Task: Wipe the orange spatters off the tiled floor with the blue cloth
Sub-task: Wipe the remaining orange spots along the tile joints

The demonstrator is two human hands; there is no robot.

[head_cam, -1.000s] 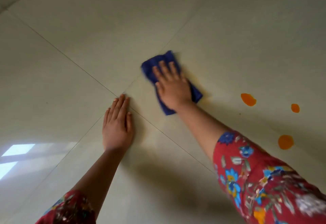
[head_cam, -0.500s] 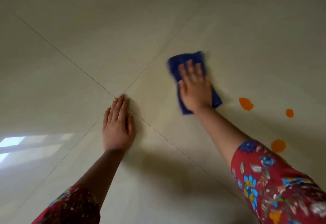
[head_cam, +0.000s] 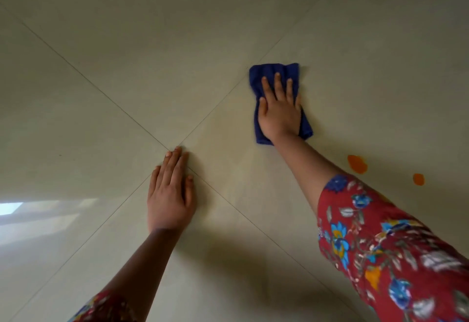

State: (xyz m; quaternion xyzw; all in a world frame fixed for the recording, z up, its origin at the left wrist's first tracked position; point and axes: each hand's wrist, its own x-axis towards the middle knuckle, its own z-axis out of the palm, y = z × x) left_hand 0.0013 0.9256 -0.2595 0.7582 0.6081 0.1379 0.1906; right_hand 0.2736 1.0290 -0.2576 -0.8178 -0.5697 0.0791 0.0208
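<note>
A folded blue cloth (head_cam: 272, 73) lies on the pale tiled floor (head_cam: 152, 55), right of centre. My right hand (head_cam: 280, 111) presses flat on it with straight fingers. My left hand (head_cam: 171, 194) rests flat on the floor where the tile joints cross. Two orange spatters show to the right of my right forearm, a larger one (head_cam: 357, 164) and a smaller one (head_cam: 418, 179). Both lie apart from the cloth, nearer to me than it. My red flowered sleeve (head_cam: 393, 245) hides the floor below them.
Grout lines cross the glossy beige tiles diagonally and meet at the fingertips of my left hand. A bright window reflection (head_cam: 10, 207) lies on the floor at the left edge.
My right hand has slid the cloth to the right and a little away from me. The left hand has stayed in place. The third orange spatter is now hidden behind my sleeve.
</note>
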